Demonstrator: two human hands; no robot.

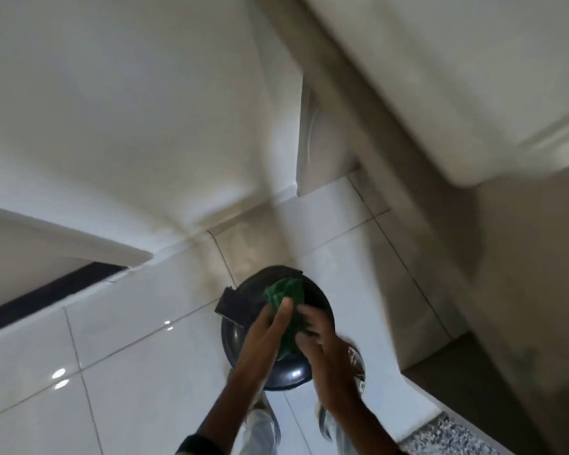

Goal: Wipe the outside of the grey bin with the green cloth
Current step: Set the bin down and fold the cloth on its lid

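A round dark grey bin (234,333) stands on the white tiled floor, seen from straight above, with its black pedal (235,305) sticking out to the left. A crumpled green cloth (284,292) lies over its lid. My left hand (266,333) and my right hand (322,343) both hold the cloth above the lid, fingers closed on its folds. The hands hide most of the lid and the near part of the cloth. The picture is blurred by motion.
Glossy white floor tiles (128,372) surround the bin. A white wall with a skirting (112,142) runs behind it. A white cabinet (473,93) rises at the right, with a speckled stone counter corner (447,435) below it. My shoes (357,362) stand beside the bin.
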